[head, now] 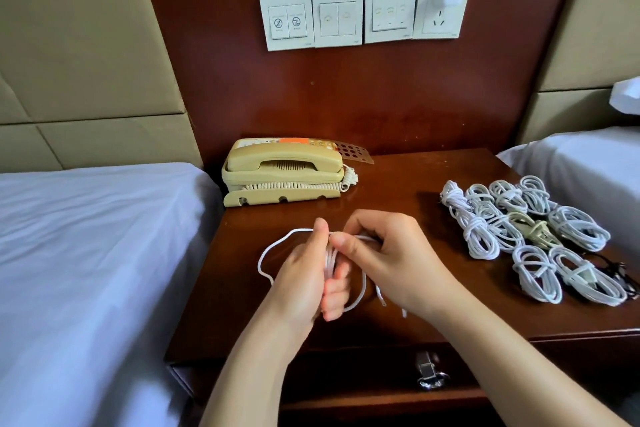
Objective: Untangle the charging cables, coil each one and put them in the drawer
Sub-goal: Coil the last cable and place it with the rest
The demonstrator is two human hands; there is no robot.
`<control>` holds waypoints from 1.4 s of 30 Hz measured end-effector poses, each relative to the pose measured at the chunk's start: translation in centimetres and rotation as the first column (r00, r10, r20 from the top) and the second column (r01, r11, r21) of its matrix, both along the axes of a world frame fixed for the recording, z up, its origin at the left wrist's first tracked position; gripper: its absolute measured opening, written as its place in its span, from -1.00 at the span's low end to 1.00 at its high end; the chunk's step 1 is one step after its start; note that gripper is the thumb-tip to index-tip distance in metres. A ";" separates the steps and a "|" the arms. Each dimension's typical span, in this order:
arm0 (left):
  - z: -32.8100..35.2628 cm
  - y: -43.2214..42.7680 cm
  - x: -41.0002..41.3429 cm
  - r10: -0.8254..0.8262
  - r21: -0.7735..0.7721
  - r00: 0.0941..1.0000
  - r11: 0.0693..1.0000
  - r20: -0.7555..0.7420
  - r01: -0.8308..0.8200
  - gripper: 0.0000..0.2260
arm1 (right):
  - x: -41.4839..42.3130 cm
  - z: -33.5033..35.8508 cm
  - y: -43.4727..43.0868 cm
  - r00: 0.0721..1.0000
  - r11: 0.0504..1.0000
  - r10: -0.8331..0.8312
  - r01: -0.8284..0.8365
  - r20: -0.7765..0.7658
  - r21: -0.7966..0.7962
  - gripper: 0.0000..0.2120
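Coiling a white cable (277, 246) is, in my judgement, the step in hand, late in the task: many coiled bundles (530, 239) already lie near the right edge of the nightstand top (398, 184), none yet in the drawer (363, 381), which looks shut below the front edge. What remains, as I judge it, is finishing this coil and moving every bundle into the drawer.

My left hand (304, 274), fingers curled closed, clamps several gathered turns of the cable upright in its fist, thumb pressed on top. My right hand (384, 260) touches the left; its thumb and forefinger pinch the same cable at the top of the turns, the other fingers bent loosely. Both hands hover together over the middle of the nightstand top, toward its front edge.

A slack loop trails left of the left hand; a free end hangs below the right hand.

A beige telephone (284, 170) sits at the back left corner. Beds (86, 253) flank the nightstand; switch plates (363, 15) are mounted on the wall panel behind it.
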State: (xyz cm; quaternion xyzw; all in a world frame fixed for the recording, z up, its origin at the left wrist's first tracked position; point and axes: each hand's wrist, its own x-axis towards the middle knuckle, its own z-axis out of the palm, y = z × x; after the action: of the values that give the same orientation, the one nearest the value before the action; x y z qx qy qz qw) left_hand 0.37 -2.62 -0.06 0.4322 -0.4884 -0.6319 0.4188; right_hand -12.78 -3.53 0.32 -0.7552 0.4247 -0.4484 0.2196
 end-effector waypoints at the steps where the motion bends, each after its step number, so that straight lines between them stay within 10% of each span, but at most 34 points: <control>1: 0.0 0.1 0.0 -0.037 0.037 0.998 0.999 -0.049 0.039 -0.42 | -0.2 -0.1 -0.2 1.000 1.000 -0.007 0.006 0.005 0.003 -0.71; 19: 1.4 2.0 0.1 -0.263 0.144 0.897 0.933 -0.355 0.330 -0.58 | -0.7 -1.5 -1.1 0.985 0.995 0.080 -0.088 0.152 0.047 -0.59; 30: 1.3 0.2 0.1 0.206 0.300 0.746 0.954 -0.634 -0.009 -0.49 | 0.1 -2.2 0.3 0.953 0.926 0.218 -0.133 -0.212 0.353 -0.67; 36: 0.6 -1.4 -0.3 0.414 0.321 0.759 0.905 -0.503 -0.280 -0.59 | 0.9 -1.1 1.2 0.832 0.908 0.355 -0.199 -0.426 0.368 -0.79; 42: -1.2 -1.8 0.2 0.497 -0.119 0.865 0.857 -0.074 -0.502 -0.61 | 0.1 -0.1 1.6 0.857 0.943 0.316 -0.236 -0.407 0.233 -0.79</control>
State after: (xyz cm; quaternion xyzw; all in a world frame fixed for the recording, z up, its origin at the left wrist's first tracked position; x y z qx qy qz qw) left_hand 0.60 -4.38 -1.29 0.5021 -0.3923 -0.4762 0.6060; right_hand -12.66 -1.92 0.23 -0.8675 0.3878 -0.1912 0.2459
